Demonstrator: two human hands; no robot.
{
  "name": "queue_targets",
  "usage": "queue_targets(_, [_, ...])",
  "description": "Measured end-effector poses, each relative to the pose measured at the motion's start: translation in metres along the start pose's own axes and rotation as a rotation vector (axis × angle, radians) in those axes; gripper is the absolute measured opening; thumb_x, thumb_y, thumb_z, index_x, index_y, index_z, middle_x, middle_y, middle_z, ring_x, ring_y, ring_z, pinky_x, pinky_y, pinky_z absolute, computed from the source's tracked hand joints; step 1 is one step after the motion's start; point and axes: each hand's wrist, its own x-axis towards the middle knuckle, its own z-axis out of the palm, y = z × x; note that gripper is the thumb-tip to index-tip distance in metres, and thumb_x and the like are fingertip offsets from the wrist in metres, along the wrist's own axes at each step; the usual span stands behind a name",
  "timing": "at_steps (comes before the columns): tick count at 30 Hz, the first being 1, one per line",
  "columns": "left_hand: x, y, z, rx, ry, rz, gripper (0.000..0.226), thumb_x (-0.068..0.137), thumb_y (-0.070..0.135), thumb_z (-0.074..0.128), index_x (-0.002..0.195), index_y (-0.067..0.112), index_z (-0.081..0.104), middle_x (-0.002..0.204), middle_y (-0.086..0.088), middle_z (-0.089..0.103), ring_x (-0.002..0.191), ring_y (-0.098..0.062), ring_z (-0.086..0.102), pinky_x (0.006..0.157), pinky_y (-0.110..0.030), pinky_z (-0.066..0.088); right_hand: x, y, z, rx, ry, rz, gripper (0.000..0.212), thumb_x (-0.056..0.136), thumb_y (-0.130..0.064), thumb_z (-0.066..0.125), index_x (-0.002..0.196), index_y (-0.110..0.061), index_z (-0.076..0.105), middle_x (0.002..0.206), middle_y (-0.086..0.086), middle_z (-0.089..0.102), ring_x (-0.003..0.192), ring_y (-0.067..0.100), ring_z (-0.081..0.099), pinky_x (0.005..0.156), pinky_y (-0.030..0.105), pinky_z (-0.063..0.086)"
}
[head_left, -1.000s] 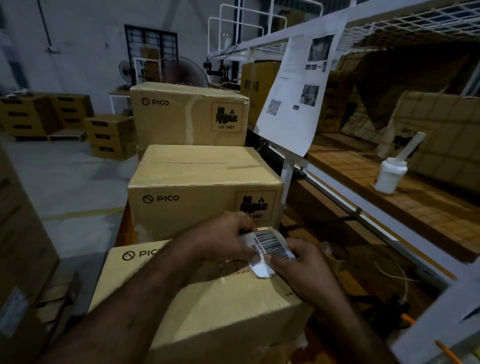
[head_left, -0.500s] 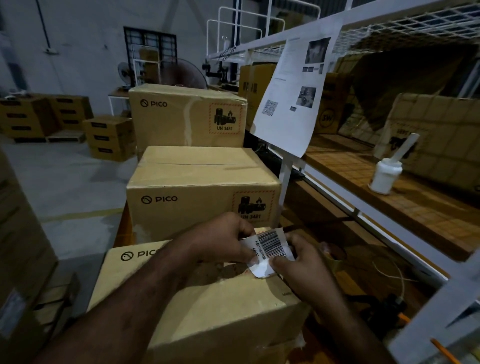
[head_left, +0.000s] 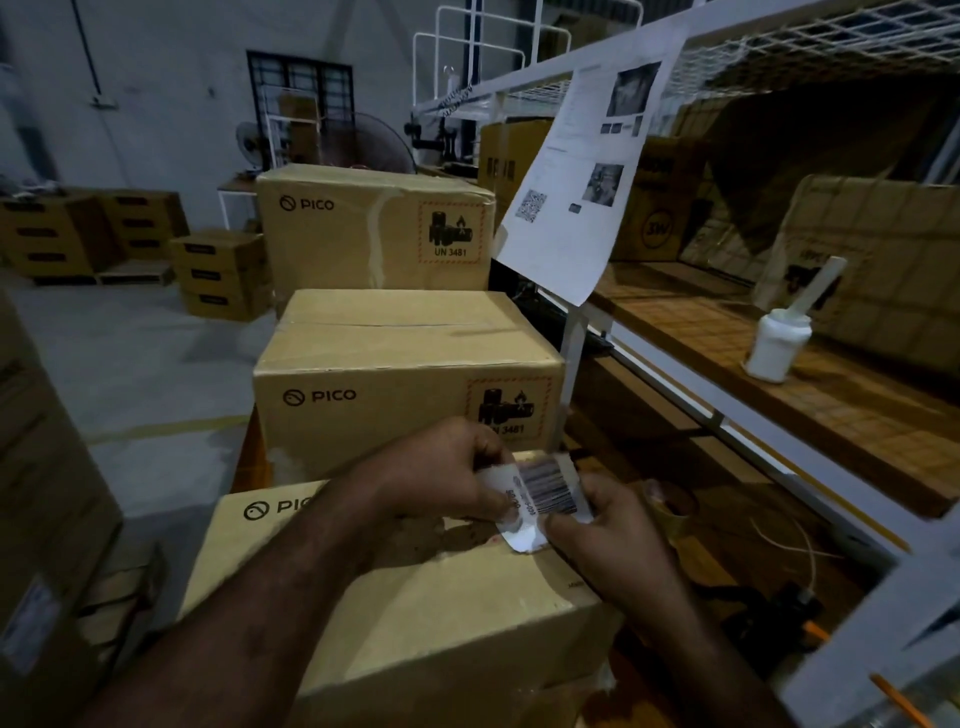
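Both hands were busy over the nearest box (head_left: 415, 613), closed, its contents hidden; the left hand (head_left: 441, 473) pinched the barcode label (head_left: 545, 488) by its left edge, fingers curled in, while the right hand (head_left: 608, 540) gripped the label's right side, thumb on its lower corner; the label sat between the two hands, above the box's far right corner, its white lower flap curling down close to the cardboard, though whether it touched could not be told; just beyond the hands stood a second box (head_left: 405, 364), sealed, with a red-bordered hazard mark partly covered by the left hand's knuckles; behind that, a third box (head_left: 363, 228), taped shut; well to the right of the right hand ran a shelf (head_left: 727, 395), and on it a white bottle (head_left: 776, 348) with a pale stick standing tilted in its neck; up above the hands a printed sheet (head_left: 582, 176) hung from the rack; far off to the left, more stacked cartons (head_left: 52, 234) on the floor.
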Motion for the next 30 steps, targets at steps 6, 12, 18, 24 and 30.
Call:
queue_targets(6, [-0.004,0.0031,0.0007,0.027,-0.073,0.003,0.024,0.07,0.024,0.086,0.089,0.027,0.071,0.113,0.015,0.057,0.099,-0.007,0.063,0.082,-0.03,0.06,-0.0037,-0.0037,-0.0006,-0.02,0.031,-0.053,0.029,0.082,-0.011,0.069,0.085,-0.038,0.059,0.098,-0.013,0.066,0.096,0.003,0.063,0.07,0.02,0.055])
queue_targets(12, [-0.0031,0.0042,0.0028,0.005,-0.057,0.037,0.018,0.073,0.019,0.084,0.081,0.029,0.071,0.102,0.012,0.064,0.09,-0.008,0.067,0.071,-0.025,0.058,-0.0029,-0.0045,-0.0006,0.029,0.044,-0.041,0.035,0.08,-0.008,0.07,0.089,-0.04,0.061,0.098,-0.009,0.071,0.094,0.004,0.067,0.074,0.025,0.059])
queue_targets(18, [-0.0042,0.0056,0.0026,-0.003,-0.061,0.036,0.019,0.073,0.018,0.083,0.085,0.026,0.072,0.102,0.009,0.067,0.091,-0.01,0.069,0.08,-0.036,0.061,-0.0011,-0.0048,-0.0037,0.108,0.022,-0.006,0.043,0.081,-0.003,0.071,0.098,-0.039,0.054,0.097,-0.016,0.066,0.091,-0.001,0.065,0.063,0.013,0.053])
queue_targets(24, [-0.004,0.0069,0.0013,-0.014,-0.062,0.046,0.015,0.073,0.017,0.083,0.083,0.025,0.074,0.098,0.009,0.067,0.087,-0.007,0.069,0.077,-0.032,0.061,-0.0038,-0.0058,-0.0025,0.118,0.046,-0.013,0.037,0.08,-0.005,0.072,0.087,-0.04,0.06,0.09,-0.016,0.068,0.089,0.0,0.066,0.068,0.018,0.055])
queue_targets(30, [-0.0037,0.0054,0.0006,-0.02,-0.091,0.008,0.019,0.071,0.019,0.085,0.084,0.026,0.073,0.097,0.01,0.068,0.086,-0.003,0.069,0.072,-0.022,0.057,-0.0103,-0.0065,-0.0019,0.056,0.113,-0.158,0.033,0.076,-0.002,0.074,0.074,-0.034,0.064,0.081,-0.014,0.067,0.082,-0.008,0.063,0.059,0.02,0.056])
